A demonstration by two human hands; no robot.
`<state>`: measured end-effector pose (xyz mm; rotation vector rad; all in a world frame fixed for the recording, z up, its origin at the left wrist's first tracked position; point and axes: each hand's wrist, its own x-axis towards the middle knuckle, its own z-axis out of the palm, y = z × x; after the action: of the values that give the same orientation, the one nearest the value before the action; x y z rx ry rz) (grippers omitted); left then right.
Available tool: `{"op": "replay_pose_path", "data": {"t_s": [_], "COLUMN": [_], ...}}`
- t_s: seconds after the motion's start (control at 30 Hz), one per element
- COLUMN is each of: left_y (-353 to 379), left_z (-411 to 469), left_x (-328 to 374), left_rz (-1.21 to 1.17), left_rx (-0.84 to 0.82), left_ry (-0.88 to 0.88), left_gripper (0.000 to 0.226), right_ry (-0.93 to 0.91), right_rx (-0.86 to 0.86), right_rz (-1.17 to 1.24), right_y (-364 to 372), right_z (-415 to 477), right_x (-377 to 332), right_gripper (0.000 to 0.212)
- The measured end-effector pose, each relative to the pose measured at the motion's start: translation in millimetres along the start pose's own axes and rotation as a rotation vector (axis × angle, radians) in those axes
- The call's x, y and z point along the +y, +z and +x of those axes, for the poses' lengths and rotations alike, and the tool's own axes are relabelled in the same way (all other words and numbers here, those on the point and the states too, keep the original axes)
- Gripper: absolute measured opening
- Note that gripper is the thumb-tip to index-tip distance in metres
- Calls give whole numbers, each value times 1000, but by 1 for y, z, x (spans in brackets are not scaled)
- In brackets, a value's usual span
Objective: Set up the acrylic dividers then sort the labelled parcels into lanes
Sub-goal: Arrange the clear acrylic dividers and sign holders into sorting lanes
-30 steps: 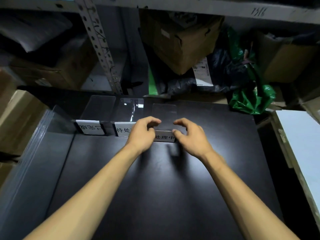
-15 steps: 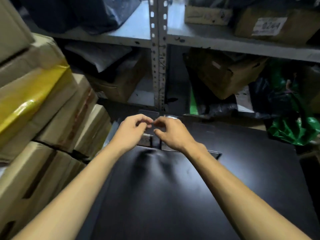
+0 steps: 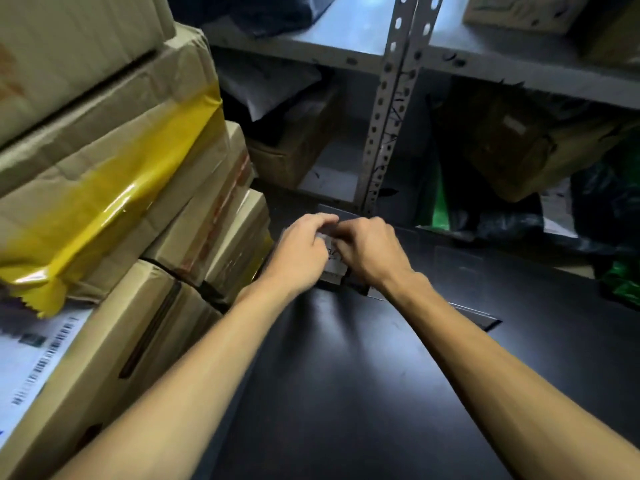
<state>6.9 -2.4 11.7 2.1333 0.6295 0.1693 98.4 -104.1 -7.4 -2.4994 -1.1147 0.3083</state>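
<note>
Hands: we have our left hand (image 3: 300, 252) and right hand (image 3: 372, 252) side by side at the far left of the black table (image 3: 346, 393), knuckles up, fingers curled in.
Grip: both hands close on the labelled acrylic divider (image 3: 333, 261), the left from its left side, the right from its right; only a narrow strip of it shows between them.
Divider material: clear, glossy sheet with a pale paper label on its near face; the print on the label is too blurred for us to read.
Divider position: standing on the table's far-left part, just beside the stacked cardboard boxes (image 3: 114, 188).
Divider axis: mostly covered by our hands, so we cannot tell which way its long side runs.
Second divider: another clear piece (image 3: 479, 315) lies low on the table to the right, its thin edge running from our right wrist away to the right.
Table surface: smooth, dark, faintly reflective.
Boxes: creased brown card, one wrapped in shiny yellow tape (image 3: 114, 199).
Shelf: grey perforated metal upright (image 3: 388, 109) behind the hands.
</note>
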Motion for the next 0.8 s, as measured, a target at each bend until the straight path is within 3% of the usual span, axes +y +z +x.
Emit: {"op": "replay_pose_path", "data": {"t_s": [0.13,0.23,0.33,0.5,0.63,0.73,0.8], "left_y": [1,6,22,56,80,97,113], "left_z": [2,2,-3,-13,-21,-23,-26], "left_x": [20,36,55,90,124,145,158], "left_rz": [74,-125,-425,-923,-710,-399,-260], "left_rx": [156,243,129,-71,-146,-156,-179], "left_ry": [24,-76,-70,-146,-12,193,301], "left_gripper": [62,49,16,14,12,14,13], "right_ry": [52,88,154,213,311,300,264], "right_rx": [146,250,295,417,416,451,499], "right_rz": [218,468,678,900,1104,959,863], "right_y": [-39,-64,-89,-113,-126,-134,-140], "right_z": [-6,-18,-37,-79,-118,-140,-155], "right_x": [8,21,39,66,87,114,133], "right_gripper": [19,14,14,11,20,46,47]}}
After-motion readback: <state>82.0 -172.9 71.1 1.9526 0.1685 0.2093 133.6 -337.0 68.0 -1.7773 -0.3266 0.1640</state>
